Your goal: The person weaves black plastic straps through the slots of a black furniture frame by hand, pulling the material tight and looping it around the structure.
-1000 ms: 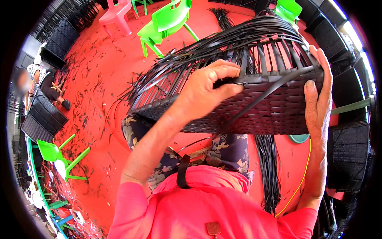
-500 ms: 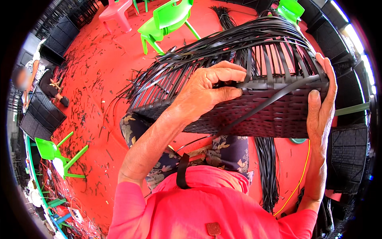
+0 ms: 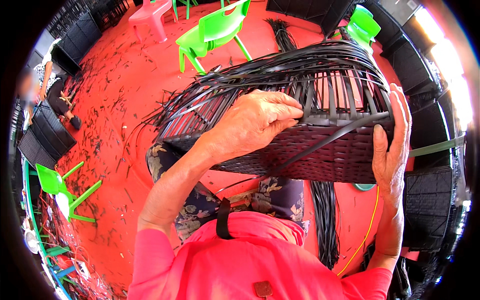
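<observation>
A half-woven black basket (image 3: 335,157) of flat plastic strips rests across my knees, its lower wall tightly woven. Above that wall, upright strips (image 3: 332,92) stand apart, and many loose ends (image 3: 220,82) sweep to the left. My left hand (image 3: 260,117) is closed in a pinch on a black strip at the wall's upper edge; its fingers partly hide the strip. Around the right end of the basket my right hand (image 3: 392,150) holds on, thumb against the near face and fingers at the corner. A long weaving strip (image 3: 330,142) slants down across the near face.
A bundle of black strips (image 3: 325,225) lies on the red floor near a yellow cord (image 3: 367,232). Green chairs (image 3: 215,32) and a pink stool (image 3: 150,20) stand farther off. Dark woven panels (image 3: 427,200) line the right. Another person (image 3: 52,90) sits at far left.
My left hand's fingers have drawn closer together at the upper edge. The basket and both hands appear slightly lower and farther left in the view.
</observation>
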`<state>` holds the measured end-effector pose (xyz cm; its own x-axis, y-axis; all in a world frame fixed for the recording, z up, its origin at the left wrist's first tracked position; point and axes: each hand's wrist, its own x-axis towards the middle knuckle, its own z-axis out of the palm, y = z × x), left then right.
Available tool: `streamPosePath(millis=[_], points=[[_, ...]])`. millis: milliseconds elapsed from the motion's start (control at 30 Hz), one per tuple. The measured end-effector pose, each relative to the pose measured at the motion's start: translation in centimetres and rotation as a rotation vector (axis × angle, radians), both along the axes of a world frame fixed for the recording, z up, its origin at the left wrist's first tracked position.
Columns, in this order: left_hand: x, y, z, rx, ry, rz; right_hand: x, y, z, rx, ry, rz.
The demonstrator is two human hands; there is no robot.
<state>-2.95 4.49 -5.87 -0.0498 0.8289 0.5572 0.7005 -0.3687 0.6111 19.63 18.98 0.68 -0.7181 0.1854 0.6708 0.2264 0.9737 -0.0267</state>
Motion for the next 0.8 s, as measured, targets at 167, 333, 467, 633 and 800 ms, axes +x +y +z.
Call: streamPosePath(millis=[167, 333, 467, 633, 800], points=[[-0.7, 0.5, 0.0, 0.034, 0.020, -0.022, -0.2, -0.2, -0.3, -0.054, -0.013, 0.004], [-1.3, 0.4, 0.9, -0.020, 0.075, -0.130, -0.4, -0.6, 0.2, -0.045, -0.026, 0.021], [-0.5, 0.0, 0.7, 0.039, 0.221, -0.040, -0.5, -0.7, 0.1, -0.037, -0.028, 0.023], [1.0, 0.4, -0.7, 0.213, 0.312, 0.099, 0.0, -0.7, -0.7, -0.106, 0.038, 0.050], [2.0, 0.6, -1.9, 0.290, 0.252, 0.221, 0.4, -0.6, -1.3, -0.065, 0.030, 0.048]])
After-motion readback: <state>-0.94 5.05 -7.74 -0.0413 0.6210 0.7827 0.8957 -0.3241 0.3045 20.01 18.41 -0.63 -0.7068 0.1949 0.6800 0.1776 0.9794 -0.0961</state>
